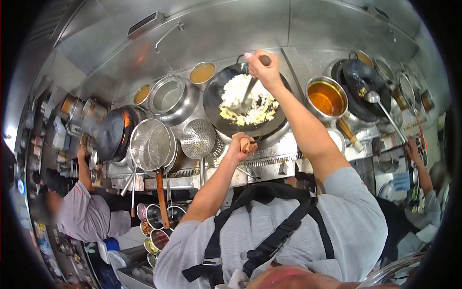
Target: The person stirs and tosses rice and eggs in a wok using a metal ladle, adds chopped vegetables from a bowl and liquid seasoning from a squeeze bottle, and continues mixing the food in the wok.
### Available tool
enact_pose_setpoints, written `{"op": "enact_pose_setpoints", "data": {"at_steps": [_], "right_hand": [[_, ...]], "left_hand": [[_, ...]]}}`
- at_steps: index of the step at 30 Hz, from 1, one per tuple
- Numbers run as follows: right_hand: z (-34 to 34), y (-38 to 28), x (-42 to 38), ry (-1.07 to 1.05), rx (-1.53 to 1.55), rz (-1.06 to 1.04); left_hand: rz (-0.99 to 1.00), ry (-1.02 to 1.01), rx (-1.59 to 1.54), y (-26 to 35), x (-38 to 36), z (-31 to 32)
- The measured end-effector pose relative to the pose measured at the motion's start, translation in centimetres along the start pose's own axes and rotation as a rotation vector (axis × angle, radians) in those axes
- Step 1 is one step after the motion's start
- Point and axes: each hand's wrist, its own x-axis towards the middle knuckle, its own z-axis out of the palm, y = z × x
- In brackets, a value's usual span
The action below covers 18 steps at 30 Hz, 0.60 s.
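A large dark wok [214,108] sits on the stove in front of me, with white rice [236,90] and yellow egg pieces [255,117] in it. My right hand [263,70], raised over the wok's far side, is closed around the wooden-ended handle of a metal ladle [249,94]. The ladle's head rests among the rice and egg. At the wok's near edge, my left hand [244,147] is wrapped round a brown cloth or grip [248,145] on the wok's handle; which of these it is I cannot tell.
Left of the wok are a perforated skimmer [198,138], wire strainers [150,144] and a steel pot [168,98]. To the right stand a pot of orange oil [327,98] and another wok [361,79]. People work at both sides.
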Motion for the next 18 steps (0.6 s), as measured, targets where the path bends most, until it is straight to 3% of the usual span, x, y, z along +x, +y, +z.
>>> {"op": "enact_pose_setpoints", "data": {"at_steps": [3,5,7,10,13,14,15,16,17,18], "right_hand": [[0.0,-0.4,1.1,0.012,-0.022,0.025],[1.2,-5.6,2.9,-0.049,0.051,0.061],[3.6,-11.8,3.7,-0.079,0.061,0.058],[6.4,-11.0,3.0,-0.084,-0.049,0.025],[5.9,-5.5,2.8,-0.095,-0.162,0.046],[4.7,-4.3,3.4,-0.087,-0.197,0.068],[3.8,-4.2,4.6,-0.077,-0.239,0.082],[3.4,-4.8,5.6,-0.032,-0.243,0.049],[3.5,-5.8,6.0,-0.043,-0.208,0.054],[3.8,-7.4,6.5,-0.058,-0.170,0.060]], "left_hand": [[0.185,0.024,-0.022,-1.6,-3.5,1.9],[0.000,-0.238,-0.209,-3.2,-6.9,0.6],[0.113,0.021,-0.063,-5.2,-12.5,2.9],[-0.165,-0.290,-0.113,-2.9,-7.9,-0.4],[0.166,0.056,0.049,-1.7,-7.0,2.6],[0.136,-0.217,-0.008,-2.6,-5.3,-1.1],[0.164,-0.351,-0.068,-5.1,-5.2,-4.0],[0.197,-0.264,-0.058,-7.6,-6.7,-6.2],[-0.062,-0.554,-0.157,-8.7,-7.9,-9.2],[0.064,-0.281,0.129,-10.9,-6.8,-12.6]]}}
